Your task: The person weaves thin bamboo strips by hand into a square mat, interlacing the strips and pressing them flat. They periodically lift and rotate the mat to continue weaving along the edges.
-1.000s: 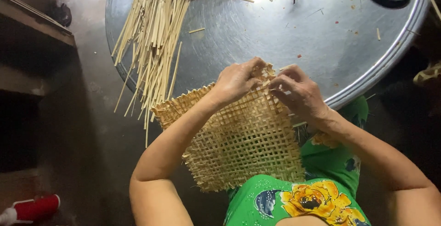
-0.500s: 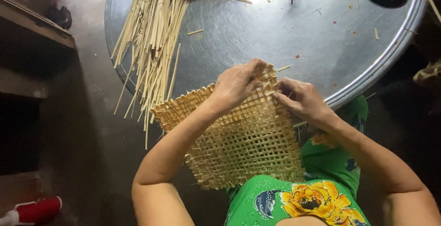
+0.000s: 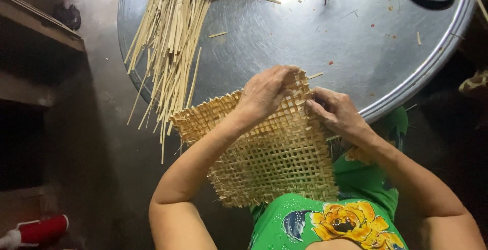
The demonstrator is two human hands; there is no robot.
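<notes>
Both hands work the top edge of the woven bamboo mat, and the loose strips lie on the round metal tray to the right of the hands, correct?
Not quite. In the head view the loose strips lie on the round metal tray to the left of the hands; both the left hand and right hand do work the woven bamboo mat's top edge.

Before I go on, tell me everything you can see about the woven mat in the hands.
The woven mat is a roughly square, pale straw-coloured panel of thin flat strips in an open lattice, with loose ends poking out along its edges. It lies tilted, its far edge over the rim of the round metal tray, its near edge toward the person's green clothing. The left hand rests on its far corner; the right hand pinches its right edge.
</notes>
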